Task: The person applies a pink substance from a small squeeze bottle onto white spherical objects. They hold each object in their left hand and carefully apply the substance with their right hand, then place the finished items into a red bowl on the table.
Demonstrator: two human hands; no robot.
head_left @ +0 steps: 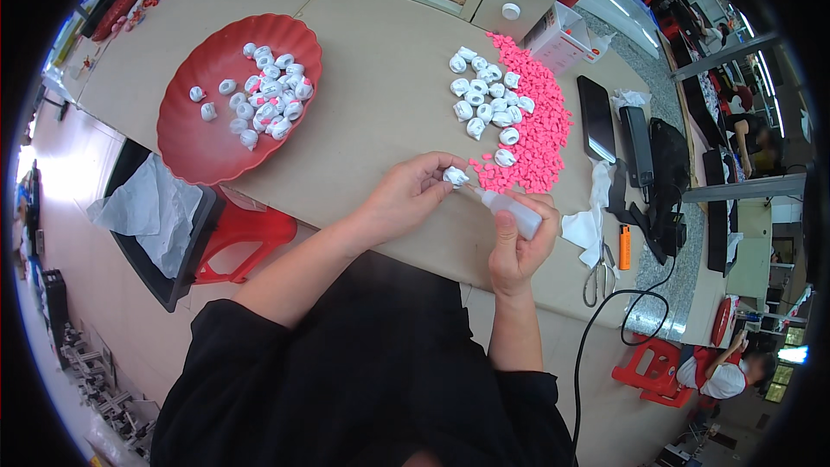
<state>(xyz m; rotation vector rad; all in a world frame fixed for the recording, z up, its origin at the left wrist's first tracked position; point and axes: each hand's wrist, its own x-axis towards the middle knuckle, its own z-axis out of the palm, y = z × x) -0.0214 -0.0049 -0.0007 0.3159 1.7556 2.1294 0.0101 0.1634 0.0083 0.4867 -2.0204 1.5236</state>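
Observation:
Between the fingertips of my left hand (406,195) is a small white rounded piece (455,176), pinched above the table's near edge. My right hand (524,242) grips a translucent white squeeze bottle (515,211), its thin nozzle tilted toward the white piece and close to it; whether they touch I cannot tell. Just beyond both hands lies a spread of small bright pink pieces (540,117). Several similar white pieces (484,95) rest along its left side. A red scalloped bowl (194,143) at the left holds more white pieces, some with pink spots.
Right of the pink pieces lie a black phone (596,117), a dark oblong case (637,145), white cloth (592,220), scissors (596,281) and an orange lighter (624,246). A white box (558,39) stands behind. Below the table's left edge are a red stool (246,238) and dark tray (194,251).

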